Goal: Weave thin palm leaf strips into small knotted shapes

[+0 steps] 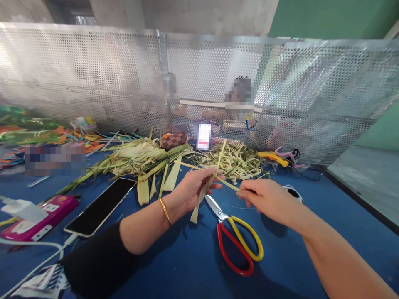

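Note:
My left hand (pixel 195 189), with a gold bangle (pixel 165 211) at the wrist, pinches several crossed corn husk strips (pixel 220 155) where they meet. One strip points up, one to the left, and a wider end hangs below the fingers. My right hand (pixel 260 194) grips the end of a thin strip that runs taut from that crossing. Both hands are closed and above the blue table (pixel 174 257). Below them lie scissors (pixel 222 216) with one red and one yellow handle, blades slightly apart. Loose wide husk pieces (pixel 172 176) lie left of the crossing.
Heaps of husk (pixel 134 155) and shredded husk (pixel 240 160) lie along the perforated metal screen (pixel 124 83). A phone (pixel 101 207) and a pink power strip (pixel 59 214) with cables are at left. A yellow-handled tool (pixel 274 158) lies at right. People show beyond the screen.

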### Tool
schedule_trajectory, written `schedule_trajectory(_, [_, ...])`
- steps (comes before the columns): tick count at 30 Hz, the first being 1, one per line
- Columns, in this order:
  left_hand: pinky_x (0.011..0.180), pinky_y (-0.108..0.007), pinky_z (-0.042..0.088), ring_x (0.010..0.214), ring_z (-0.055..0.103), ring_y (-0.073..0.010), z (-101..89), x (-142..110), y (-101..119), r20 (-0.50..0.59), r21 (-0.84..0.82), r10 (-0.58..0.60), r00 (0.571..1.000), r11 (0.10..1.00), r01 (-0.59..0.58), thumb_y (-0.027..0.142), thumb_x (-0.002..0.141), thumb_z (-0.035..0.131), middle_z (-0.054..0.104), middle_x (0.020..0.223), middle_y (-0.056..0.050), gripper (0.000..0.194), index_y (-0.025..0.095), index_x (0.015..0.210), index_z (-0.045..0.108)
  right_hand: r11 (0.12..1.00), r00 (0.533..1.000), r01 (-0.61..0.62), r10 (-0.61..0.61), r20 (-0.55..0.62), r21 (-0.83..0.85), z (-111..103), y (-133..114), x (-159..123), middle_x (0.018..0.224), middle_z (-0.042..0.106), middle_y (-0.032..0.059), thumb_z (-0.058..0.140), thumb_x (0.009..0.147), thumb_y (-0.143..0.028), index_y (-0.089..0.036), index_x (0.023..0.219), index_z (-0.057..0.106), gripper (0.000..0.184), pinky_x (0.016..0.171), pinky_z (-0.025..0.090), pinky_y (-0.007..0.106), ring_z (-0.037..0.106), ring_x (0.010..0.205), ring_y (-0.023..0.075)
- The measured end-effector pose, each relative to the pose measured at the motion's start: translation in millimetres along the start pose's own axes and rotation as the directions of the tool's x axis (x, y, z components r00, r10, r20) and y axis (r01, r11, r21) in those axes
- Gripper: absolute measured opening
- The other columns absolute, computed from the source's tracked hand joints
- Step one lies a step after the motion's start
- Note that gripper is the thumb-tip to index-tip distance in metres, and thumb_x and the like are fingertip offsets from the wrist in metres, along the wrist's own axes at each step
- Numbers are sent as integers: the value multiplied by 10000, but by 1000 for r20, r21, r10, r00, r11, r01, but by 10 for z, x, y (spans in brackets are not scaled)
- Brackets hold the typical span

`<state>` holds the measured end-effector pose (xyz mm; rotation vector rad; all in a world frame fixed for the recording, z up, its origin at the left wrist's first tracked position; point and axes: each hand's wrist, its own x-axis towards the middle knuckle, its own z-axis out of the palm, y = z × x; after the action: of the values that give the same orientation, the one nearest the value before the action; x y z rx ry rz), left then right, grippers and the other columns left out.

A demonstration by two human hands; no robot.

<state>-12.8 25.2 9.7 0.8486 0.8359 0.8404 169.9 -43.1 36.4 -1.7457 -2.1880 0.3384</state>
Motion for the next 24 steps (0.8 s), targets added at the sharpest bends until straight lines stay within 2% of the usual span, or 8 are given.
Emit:
schedule_trajectory(8, [424,-173,378,564,628,-96,-3,33,-10,-97,16,-1,995,1000,3,279,768,659,713,821,-85,157,128,752,700,1000,996,-11,12,86,-7,-197,162,-83,471,577,-22,450,877,-346,-224,581,599,353,380,280,230,492,382,109])
schedule_trajectory(11, [408,-181,363,540,611,-93,2,36,-22,-108,79,37,993,996,-29,220,711,705,709,823,-84,103,119,734,701,989,994,-61,72,79,-135,-221,222,-85,454,563,-13,472,872,-341,-218,533,565,372,394,276,244,492,402,123])
schedule_trajectory(13, [394,-181,355,524,603,-91,9,22,-34,-99,136,68,993,989,-55,221,723,685,707,830,-95,109,113,717,697,958,985,-131,98,-140,-255,-228,228,-71,531,602,15,506,855,-328,-213,558,572,325,425,292,264,522,461,148])
schedule_trajectory(15, [381,-179,355,512,603,-95,27,-18,-59,-15,236,87,996,968,-81,237,737,664,707,825,-105,132,112,708,694,948,898,-158,22,-440,-275,-209,174,-50,708,660,52,523,846,-312,-209,684,626,218,496,351,285,579,591,181])
schedule_trajectory(17, [373,-179,365,496,604,-104,61,-89,-103,142,366,64,988,924,-112,257,742,652,709,800,-106,151,116,711,697,981,796,-55,-70,-601,-187,-146,60,-30,869,667,67,515,853,-307,-207,830,654,173,591,407,293,605,730,194])
schedule_trajectory(18, [369,-182,370,489,605,-110,84,-133,-133,217,430,34,975,894,-127,282,753,640,709,784,-101,176,122,707,697,992,791,28,-95,-604,-119,-96,-11,-22,879,659,60,514,856,-313,-206,850,658,179,617,422,286,605,752,184])
schedule_trajectory(21, [363,-184,376,449,598,-119,172,-268,-237,353,529,-47,935,834,-158,353,791,586,691,679,-71,266,141,653,669,989,896,130,-85,-436,74,99,-209,3,784,619,20,567,821,-323,-215,870,667,154,590,422,263,574,668,148])
schedule_trajectory(24, [342,-189,361,355,537,-110,250,-359,-308,353,557,-92,931,820,-130,296,767,610,635,543,0,147,171,816,671,965,980,75,-25,-198,251,260,-311,33,654,566,-14,583,801,-327,-204,739,635,147,546,393,250,520,592,133])
